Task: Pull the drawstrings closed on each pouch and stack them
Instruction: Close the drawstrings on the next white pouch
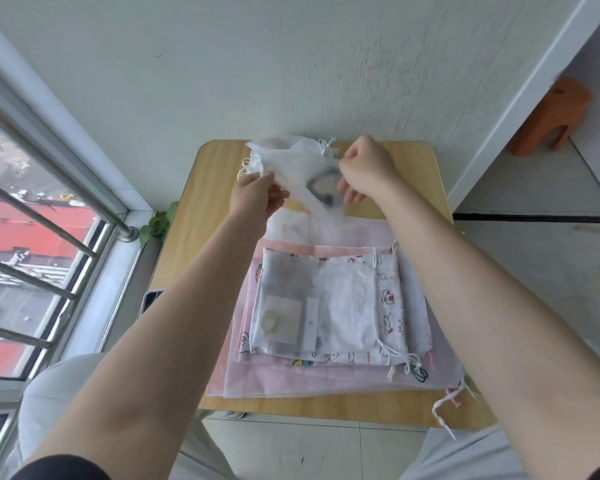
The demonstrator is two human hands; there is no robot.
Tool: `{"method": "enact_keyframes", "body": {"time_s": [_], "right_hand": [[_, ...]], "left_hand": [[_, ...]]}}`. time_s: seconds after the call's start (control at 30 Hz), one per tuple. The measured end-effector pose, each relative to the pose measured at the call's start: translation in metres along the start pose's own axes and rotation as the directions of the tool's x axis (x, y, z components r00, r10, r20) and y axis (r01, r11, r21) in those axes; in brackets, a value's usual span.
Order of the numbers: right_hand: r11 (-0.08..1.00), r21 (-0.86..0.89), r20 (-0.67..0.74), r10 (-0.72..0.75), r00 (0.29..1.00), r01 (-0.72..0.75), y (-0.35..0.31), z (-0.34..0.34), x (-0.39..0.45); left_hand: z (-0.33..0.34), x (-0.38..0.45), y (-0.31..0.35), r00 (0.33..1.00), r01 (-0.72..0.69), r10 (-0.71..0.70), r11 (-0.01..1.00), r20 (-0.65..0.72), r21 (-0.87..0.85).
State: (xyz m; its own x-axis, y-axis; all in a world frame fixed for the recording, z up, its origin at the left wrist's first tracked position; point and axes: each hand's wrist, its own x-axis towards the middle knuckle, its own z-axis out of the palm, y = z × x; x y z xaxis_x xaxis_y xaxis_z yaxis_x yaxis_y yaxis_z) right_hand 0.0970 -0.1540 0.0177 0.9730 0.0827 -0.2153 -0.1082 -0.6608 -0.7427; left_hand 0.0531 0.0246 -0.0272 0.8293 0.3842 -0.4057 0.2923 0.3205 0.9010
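A sheer white pouch (303, 174) with a dark grey heart print hangs above the far part of the wooden table (194, 202). My left hand (257, 195) pinches its left edge and my right hand (368, 168) grips its right edge. White drawstrings (324, 147) dangle at its top. Nearer to me lies a stack of pouches (326, 320): a translucent white one on top, a cartoon-print one under it, pink ones below. Their drawstrings (409, 368) trail off the stack's right corner.
The table stands against a white wall. A window with metal bars (32, 209) runs along the left, with a green plant (156, 223) by the sill. A phone (151, 299) lies at the table's left edge. An orange stool (551, 116) stands at the far right.
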Motion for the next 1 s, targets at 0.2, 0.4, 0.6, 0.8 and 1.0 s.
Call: {"method": "enact_keyframes", "body": {"time_s": [0.2, 0.4, 0.6, 0.8, 1.0], "right_hand": [[0.996, -0.068, 0.040, -0.046, 0.998, 0.049, 0.022, 0.001, 0.002], [0.803, -0.568, 0.489, 0.154, 0.858, 0.179, 0.034, 0.012, -0.020], [0.573, -0.786, 0.471, 0.312, 0.825, 0.232, 0.038, 0.035, -0.047], [0.567, -0.746, 0.381, -0.066, 0.922, 0.349, 0.049, 0.037, -0.068], [0.858, -0.446, 0.178, -0.193, 0.965, 0.254, 0.056, 0.026, -0.067]], "left_hand": [[0.008, 0.012, -0.027, 0.961, 0.252, -0.238, 0.963, 0.141, -0.092], [0.012, -0.006, -0.035, 0.999, 0.034, -0.045, 0.881, 0.013, 0.473], [0.016, -0.034, -0.049, 0.935, -0.352, 0.092, 0.377, 0.343, 0.857], [0.016, -0.055, -0.060, 0.849, -0.512, -0.019, 0.214, 0.528, 0.832], [-0.001, -0.059, -0.055, 0.952, -0.304, 0.110, 0.413, 0.285, 0.859]]}}
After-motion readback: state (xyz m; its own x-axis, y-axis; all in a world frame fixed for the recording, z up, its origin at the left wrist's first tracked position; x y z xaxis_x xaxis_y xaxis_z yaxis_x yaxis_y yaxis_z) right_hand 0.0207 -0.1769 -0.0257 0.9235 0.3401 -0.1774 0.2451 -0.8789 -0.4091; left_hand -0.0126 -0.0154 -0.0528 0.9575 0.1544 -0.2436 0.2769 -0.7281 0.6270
